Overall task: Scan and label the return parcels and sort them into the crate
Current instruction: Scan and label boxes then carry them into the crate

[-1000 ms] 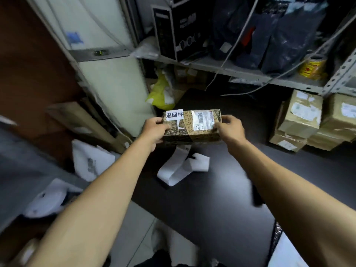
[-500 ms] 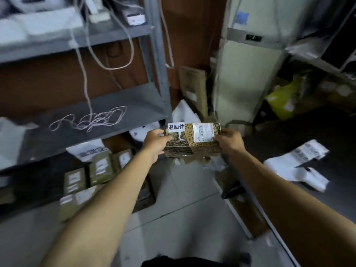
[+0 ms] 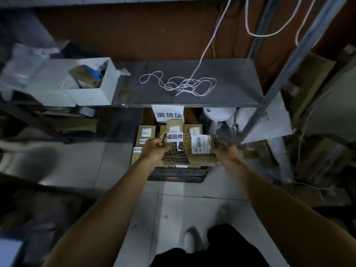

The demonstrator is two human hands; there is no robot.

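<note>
I see a pale tiled floor (image 3: 173, 205) under a grey metal shelf (image 3: 231, 83) carrying a tangled white cord (image 3: 181, 84), brown wall behind. The parcel (image 3: 189, 149) hangs above the dark crate (image 3: 177, 175) of boxes, long axis left to right, labels up. My left grip (image 3: 154, 151) and right grip (image 3: 226, 152) each curl round one end. Since a moment ago, my view has swung left from the desk, and the crate now sits directly below.

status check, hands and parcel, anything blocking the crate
Left hand and right hand grip the parcel by its ends. Parcel above the crate, labelled. Crate already holds boxes; shelf overhangs behind.
</note>
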